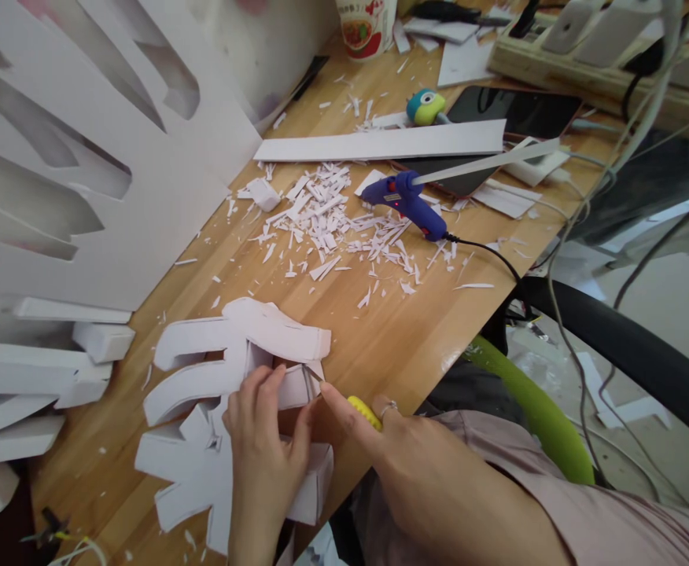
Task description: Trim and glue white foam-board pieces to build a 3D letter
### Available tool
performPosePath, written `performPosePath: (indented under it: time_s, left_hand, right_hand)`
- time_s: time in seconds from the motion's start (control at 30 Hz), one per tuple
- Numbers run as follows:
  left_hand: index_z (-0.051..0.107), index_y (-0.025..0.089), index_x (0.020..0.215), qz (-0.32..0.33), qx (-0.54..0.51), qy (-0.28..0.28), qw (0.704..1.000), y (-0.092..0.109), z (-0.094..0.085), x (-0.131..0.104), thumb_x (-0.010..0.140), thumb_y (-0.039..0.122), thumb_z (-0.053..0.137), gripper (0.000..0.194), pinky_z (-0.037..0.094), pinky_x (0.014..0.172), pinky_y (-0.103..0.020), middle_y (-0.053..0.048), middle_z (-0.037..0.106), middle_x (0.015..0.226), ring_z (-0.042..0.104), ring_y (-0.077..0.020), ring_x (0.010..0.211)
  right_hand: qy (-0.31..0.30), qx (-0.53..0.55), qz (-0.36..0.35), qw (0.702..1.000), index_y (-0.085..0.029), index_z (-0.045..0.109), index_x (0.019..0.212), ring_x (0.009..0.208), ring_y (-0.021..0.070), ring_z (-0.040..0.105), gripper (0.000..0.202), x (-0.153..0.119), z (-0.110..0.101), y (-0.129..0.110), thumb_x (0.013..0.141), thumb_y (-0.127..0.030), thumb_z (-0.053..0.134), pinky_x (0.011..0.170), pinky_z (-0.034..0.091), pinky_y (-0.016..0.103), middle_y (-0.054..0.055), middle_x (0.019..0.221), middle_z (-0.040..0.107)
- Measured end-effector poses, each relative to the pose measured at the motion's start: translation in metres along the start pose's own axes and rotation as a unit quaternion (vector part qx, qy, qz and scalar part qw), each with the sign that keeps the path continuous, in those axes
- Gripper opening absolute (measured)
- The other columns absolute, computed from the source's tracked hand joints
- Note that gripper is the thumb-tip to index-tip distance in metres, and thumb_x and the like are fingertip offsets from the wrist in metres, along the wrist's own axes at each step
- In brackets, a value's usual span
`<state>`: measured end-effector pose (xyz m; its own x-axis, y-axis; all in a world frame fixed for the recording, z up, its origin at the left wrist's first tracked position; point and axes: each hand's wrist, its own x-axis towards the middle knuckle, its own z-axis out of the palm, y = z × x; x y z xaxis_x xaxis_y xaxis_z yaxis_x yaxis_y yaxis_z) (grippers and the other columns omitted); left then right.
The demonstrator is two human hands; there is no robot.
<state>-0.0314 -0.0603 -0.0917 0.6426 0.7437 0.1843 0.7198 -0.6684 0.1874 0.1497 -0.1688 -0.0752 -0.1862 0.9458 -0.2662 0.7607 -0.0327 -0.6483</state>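
Note:
A white foam-board shape with several curved, thick-edged arms lies on the wooden table near its front edge. My left hand rests over it, the fingers and thumb bent around a short boxy arm. In my right hand is a craft knife with a yellow handle. My index finger stretches along the knife, and its thin blade touches the end of that boxy arm. Part of the shape is hidden under my left hand, and most of the knife handle is inside my right.
A blue hot glue gun with a glue stick lies among white scraps. Behind it are a long white strip, a phone, a paper cup and a power strip. A large cut-out board leans at left.

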Motion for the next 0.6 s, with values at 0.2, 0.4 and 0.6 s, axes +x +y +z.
performPosePath:
  time_s: [0.2, 0.4, 0.6]
  left_hand:
    - [0.052, 0.022, 0.133, -0.003, 0.008, 0.002, 1.000, 0.002, 0.000, 0.000, 0.104, 0.045, 0.051, 0.037, 0.047, 0.100, -0.059, -0.018, 0.062, 0.126, 0.060, -0.0374, 0.115]
    - [0.052, 0.019, 0.132, 0.006, 0.003, 0.001, 1.000, 0.002, -0.001, 0.001, 0.104, 0.043, 0.052, 0.037, 0.048, 0.100, -0.059, -0.020, 0.061, 0.125, 0.060, -0.0383, 0.117]
    - [0.052, 0.020, 0.132, 0.000, 0.005, -0.007, 1.000, 0.001, -0.002, 0.002, 0.103, 0.044, 0.053, 0.037, 0.048, 0.098, -0.057, -0.019, 0.062, 0.126, 0.061, -0.0371, 0.114]
  right_hand:
    - [-0.023, -0.041, 0.005, 0.999, -0.016, 0.014, 0.170, 0.067, 0.0264, 0.077, 0.106, -0.001, 0.003, 0.003, 0.071, 0.001, 0.047, 0.046, 0.037, 0.032, 0.016, 0.111, 0.076]
    - [0.039, -0.085, -0.007, 0.996, -0.018, 0.016, 0.168, 0.057, 0.0246, 0.074, 0.101, -0.005, 0.016, 0.008, 0.074, -0.003, 0.049, 0.043, 0.037, 0.032, 0.013, 0.100, 0.077]
    - [0.074, -0.091, -0.027, 0.993, -0.023, 0.006, 0.170, 0.060, 0.0238, 0.069, 0.106, -0.011, 0.018, 0.019, 0.075, 0.001, 0.048, 0.048, 0.041, 0.033, 0.008, 0.099, 0.075]
